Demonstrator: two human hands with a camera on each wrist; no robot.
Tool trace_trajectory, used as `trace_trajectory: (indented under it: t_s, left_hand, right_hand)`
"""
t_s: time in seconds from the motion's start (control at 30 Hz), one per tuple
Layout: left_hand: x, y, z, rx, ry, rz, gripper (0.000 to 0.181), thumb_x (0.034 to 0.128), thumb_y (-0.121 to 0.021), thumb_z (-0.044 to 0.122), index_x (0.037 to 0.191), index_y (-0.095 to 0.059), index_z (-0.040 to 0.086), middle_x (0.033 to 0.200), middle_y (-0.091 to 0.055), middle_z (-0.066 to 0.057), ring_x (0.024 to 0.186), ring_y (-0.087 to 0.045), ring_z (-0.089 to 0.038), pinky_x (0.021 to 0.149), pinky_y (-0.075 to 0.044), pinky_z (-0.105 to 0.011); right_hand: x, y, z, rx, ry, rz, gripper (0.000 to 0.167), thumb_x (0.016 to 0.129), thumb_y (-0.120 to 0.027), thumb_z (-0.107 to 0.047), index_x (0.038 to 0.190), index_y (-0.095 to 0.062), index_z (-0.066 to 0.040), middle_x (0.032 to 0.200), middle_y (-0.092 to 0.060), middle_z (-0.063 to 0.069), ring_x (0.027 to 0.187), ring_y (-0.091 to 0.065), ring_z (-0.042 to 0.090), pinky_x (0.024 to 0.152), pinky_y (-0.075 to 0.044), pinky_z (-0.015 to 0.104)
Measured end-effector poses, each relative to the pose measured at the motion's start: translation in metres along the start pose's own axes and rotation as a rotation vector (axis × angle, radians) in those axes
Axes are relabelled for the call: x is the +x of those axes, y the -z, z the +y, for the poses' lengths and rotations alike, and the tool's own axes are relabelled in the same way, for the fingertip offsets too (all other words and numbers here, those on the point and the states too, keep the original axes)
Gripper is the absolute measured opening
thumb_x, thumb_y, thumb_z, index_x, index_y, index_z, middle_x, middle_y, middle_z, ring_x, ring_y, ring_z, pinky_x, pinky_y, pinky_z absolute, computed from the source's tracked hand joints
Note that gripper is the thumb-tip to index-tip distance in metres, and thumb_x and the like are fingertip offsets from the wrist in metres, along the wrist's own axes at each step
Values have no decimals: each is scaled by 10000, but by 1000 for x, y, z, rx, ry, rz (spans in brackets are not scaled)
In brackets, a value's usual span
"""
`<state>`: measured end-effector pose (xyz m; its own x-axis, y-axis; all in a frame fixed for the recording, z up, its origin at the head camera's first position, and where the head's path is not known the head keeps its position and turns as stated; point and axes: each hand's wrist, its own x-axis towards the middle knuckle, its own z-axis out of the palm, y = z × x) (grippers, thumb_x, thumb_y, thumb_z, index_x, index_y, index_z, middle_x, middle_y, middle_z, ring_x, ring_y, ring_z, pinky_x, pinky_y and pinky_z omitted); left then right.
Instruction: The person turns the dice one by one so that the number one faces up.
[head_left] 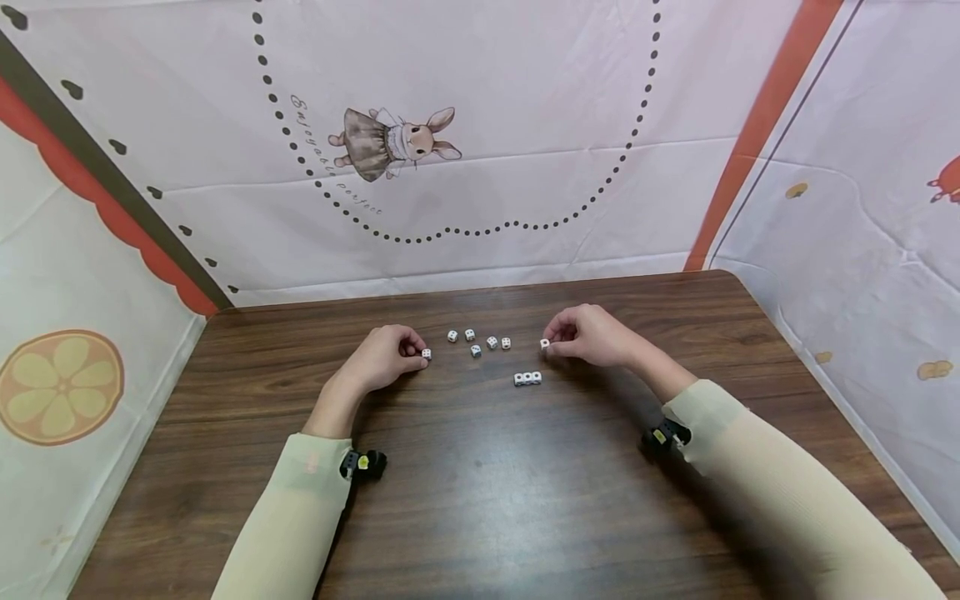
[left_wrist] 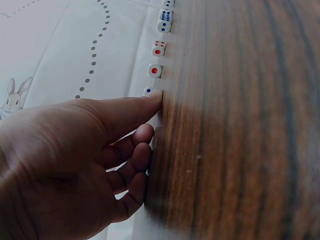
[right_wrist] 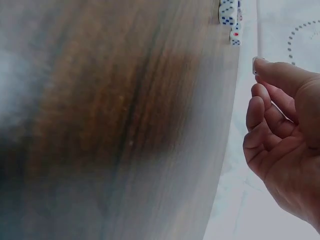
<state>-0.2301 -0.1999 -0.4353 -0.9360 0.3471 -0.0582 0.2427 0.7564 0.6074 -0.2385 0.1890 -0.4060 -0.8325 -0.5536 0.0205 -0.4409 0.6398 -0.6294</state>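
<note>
My left hand (head_left: 378,358) pinches a white die (head_left: 427,354) at the left end of a loose scatter of dice. In the left wrist view, the thumb covers much of that die (left_wrist: 148,91). On the other side, my right hand (head_left: 592,336) holds another white die (head_left: 545,343) between thumb and fingertips; only its edge (right_wrist: 255,66) shows in the right wrist view. Several loose dice, among them a die (head_left: 476,351) with dark pips, lie between the hands. Nearer to me, three dice (head_left: 527,378) stand side by side in a short row.
The dark wooden table (head_left: 480,492) ends at a back edge just beyond the dice. A white cloth (head_left: 510,192) printed with a rabbit hangs behind it, and printed cloth also flanks both sides. Small black devices (head_left: 363,464) are strapped at both wrists.
</note>
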Motion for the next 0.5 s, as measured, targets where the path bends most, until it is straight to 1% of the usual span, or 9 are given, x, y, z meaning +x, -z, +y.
trace_trajectory:
  t_s: [0.27,0.5]
  left_hand:
    - [0,0,0,-5,-2,-2,130,956,-816,163,1027,-737,89,933,-670,-31,877,-598,-192,815,-481,-370]
    - [0,0,0,-8,2,-7,122,959,-813,159,1027,-736,92,936,-669,-33,876,-597,-194,814,-481,-372]
  right_hand:
    - [-14,-6,0,9,-2,-34,58,932,-826,-122,951,-772,-125,815,-690,-61,746,-609,126,689,-505,314]
    - [-23,-10,-1,13,-5,-53,62,936,-823,-113,946,-762,-124,819,-673,-54,755,-591,131,686,-488,309]
